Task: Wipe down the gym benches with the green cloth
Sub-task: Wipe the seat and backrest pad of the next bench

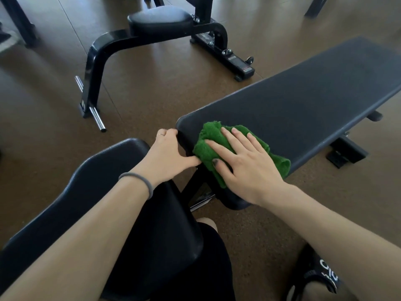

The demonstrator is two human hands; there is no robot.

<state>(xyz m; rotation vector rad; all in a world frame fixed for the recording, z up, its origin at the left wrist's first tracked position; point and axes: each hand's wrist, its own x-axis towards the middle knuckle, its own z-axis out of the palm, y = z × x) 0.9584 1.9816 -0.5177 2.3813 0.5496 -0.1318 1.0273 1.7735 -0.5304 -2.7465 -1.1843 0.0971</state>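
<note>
Brown gym flooring [152, 101] is spreading beneath a long black table [303, 101]. Her right grip [249, 166] is pressing flat, fingers straight and spread, on the green cloth [213, 137] bunched beneath it at the table's near end. Just left of it, the left grip [169, 153] is curling round the table's corner edge.

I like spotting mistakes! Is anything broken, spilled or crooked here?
Nothing stands out. The right hand presses the green cloth flat on the bench pad, and the left hand grips the pad's end.
</note>
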